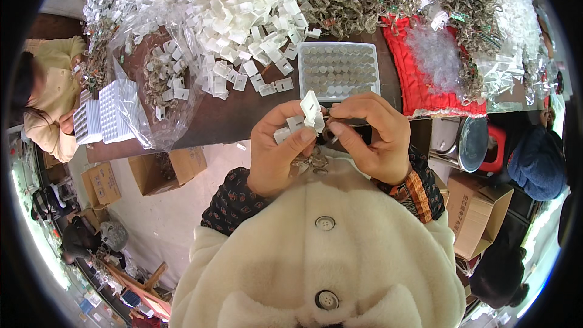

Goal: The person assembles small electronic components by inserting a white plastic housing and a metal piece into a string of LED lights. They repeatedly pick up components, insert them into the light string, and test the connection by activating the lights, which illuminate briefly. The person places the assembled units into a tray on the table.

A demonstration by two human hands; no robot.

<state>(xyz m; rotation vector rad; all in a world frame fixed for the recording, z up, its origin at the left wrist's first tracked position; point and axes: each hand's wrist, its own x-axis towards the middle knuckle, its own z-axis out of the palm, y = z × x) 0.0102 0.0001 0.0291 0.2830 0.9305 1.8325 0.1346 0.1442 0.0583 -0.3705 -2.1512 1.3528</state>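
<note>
My left hand point(273, 152) is closed around several small white plastic cases point(311, 105), which stick up between thumb and fingers. Below that hand hangs a bundle of clear coiled wire point(314, 163). My right hand point(373, 136) is close beside it, thumb and forefinger pinched together near the cases. Whatever lies in that pinch is too small to make out. Just beyond my hands, a clear tray point(376, 79) holds rows of round, silvery discs on the table point(228, 118).
White cases point(243, 12) lie heaped at the back. Tangled clear wire point(358, 0) is piled to their right, above a red cloth point(398, 54). A plastic bag point(191, 94) and white trays point(118, 109) stand left. Another person point(57, 94) sits at the left end. Cardboard boxes point(152, 173) stand below.
</note>
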